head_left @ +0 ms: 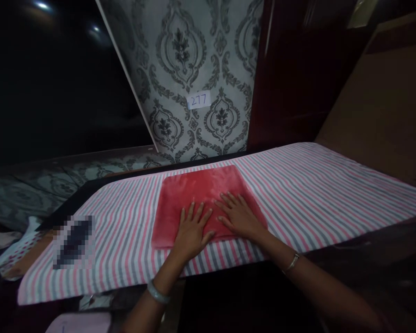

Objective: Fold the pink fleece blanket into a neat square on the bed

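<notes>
Folded red plush cloth point(203, 196) on striped pink-grey-white tabletop cover point(315, 189). Left hand point(191, 231), right hand point(239, 215) both flat, fingers spread, pressing cloth's near edge; cloth extends away from hands.

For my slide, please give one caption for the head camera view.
Both hands, left hand and right hand, lie flat on a red cloth on a striped sheet.

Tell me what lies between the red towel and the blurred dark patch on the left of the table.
In the head view, only bare striped cloth lies between the red towel and the blurred dark patch; nothing else sits on that stretch.
</notes>
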The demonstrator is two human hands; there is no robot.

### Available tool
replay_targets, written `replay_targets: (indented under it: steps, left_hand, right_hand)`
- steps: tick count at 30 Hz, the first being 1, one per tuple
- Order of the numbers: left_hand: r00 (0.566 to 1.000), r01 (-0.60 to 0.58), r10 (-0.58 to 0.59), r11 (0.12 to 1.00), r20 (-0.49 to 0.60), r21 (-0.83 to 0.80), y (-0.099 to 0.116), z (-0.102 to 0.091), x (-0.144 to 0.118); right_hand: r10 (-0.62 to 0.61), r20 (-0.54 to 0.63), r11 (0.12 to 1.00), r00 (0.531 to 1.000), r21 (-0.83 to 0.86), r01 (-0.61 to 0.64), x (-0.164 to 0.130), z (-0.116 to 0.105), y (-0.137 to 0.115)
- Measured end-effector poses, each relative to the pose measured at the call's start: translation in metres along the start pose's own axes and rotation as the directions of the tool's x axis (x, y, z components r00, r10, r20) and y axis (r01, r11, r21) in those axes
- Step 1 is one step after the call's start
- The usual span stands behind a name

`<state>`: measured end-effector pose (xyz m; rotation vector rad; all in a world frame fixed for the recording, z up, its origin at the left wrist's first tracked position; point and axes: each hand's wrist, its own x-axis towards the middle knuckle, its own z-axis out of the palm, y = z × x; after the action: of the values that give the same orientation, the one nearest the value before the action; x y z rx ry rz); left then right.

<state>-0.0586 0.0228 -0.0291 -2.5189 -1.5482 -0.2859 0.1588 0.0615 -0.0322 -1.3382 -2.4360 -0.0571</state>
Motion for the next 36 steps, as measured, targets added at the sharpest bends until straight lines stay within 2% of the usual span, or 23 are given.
replay_targets:
  steps: [4,8,12,15,18,21,24,26,27,29,31,32,33,34,36]
  left_hand:
    - [0.994,-0.035,0.045,0.994,-0.097,0.101,-0.026,-0.001,-0.040]
    - [0.980,0.050,-0.010,0.978,-0.199,0.200,-0.068,0.001,-0.076]
    - [0.983,-0.003,0.038,0.982,-0.182,0.189,-0.090,0.000,-0.081]
    - [0.972,0.005,0.027,0.991,-0.235,0.134,-0.095,-0.015,-0.072]
    - [0.943,0.034,-0.018,0.999,-0.331,0.041,-0.099,-0.057,-0.055]
    - [0.879,0.072,-0.100,0.994,-0.465,-0.077,-0.106,-0.124,-0.030]
    - [0.839,0.137,-0.242,0.961,-0.488,-0.240,-0.119,-0.187,0.003]
    - [0.834,0.156,-0.333,0.907,-0.439,-0.392,-0.133,-0.212,0.027]
    - [0.839,0.162,-0.370,0.870,-0.399,-0.466,-0.141,-0.216,0.038]
    - [0.872,0.164,-0.398,0.786,-0.285,-0.597,-0.156,-0.209,0.058]
    - [0.915,0.195,-0.380,0.713,-0.138,-0.674,-0.167,-0.184,0.074]
    - [0.930,0.238,-0.365,0.694,-0.048,-0.679,-0.170,-0.166,0.081]
    - [0.918,0.335,-0.392,0.691,0.057,-0.640,-0.172,-0.148,0.086]
    - [0.878,0.453,-0.456,0.699,0.143,-0.554,-0.173,-0.130,0.090]
    - [0.814,0.572,-0.545,0.694,0.199,-0.438,-0.169,-0.100,0.098]
  right_hand:
    - [-0.069,-0.051,0.998,0.996,0.011,0.070,-0.036,-0.007,0.016]
    - [-0.110,-0.124,0.994,0.986,-0.019,0.109,-0.077,-0.001,0.047]
    - [-0.147,-0.237,0.989,0.960,-0.002,0.151,-0.085,0.011,0.066]
    - [-0.171,-0.303,0.982,0.937,0.020,0.186,-0.070,0.001,0.069]
    - [-0.138,-0.334,0.986,0.932,0.046,0.162,-0.045,-0.045,0.068]
    - [-0.015,-0.366,0.994,0.930,0.099,0.055,-0.014,-0.118,0.071]
    - [0.084,-0.430,0.959,0.899,0.281,0.045,0.020,-0.185,0.079]
    - [0.130,-0.406,0.906,0.905,0.419,0.058,0.044,-0.209,0.089]
    - [0.146,-0.370,0.873,0.917,0.484,0.056,0.056,-0.213,0.096]
    - [0.157,-0.260,0.807,0.953,0.589,0.028,0.078,-0.204,0.109]
    - [0.190,-0.120,0.784,0.975,0.616,-0.077,0.097,-0.178,0.120]
    - [0.236,-0.055,0.793,0.970,0.588,-0.159,0.104,-0.161,0.124]
    - [0.323,-0.008,0.806,0.946,0.526,-0.271,0.110,-0.143,0.126]
    - [0.390,0.007,0.807,0.921,0.478,-0.346,0.114,-0.126,0.127]
    - [0.479,0.009,0.808,0.878,0.387,-0.445,0.120,-0.097,0.124]
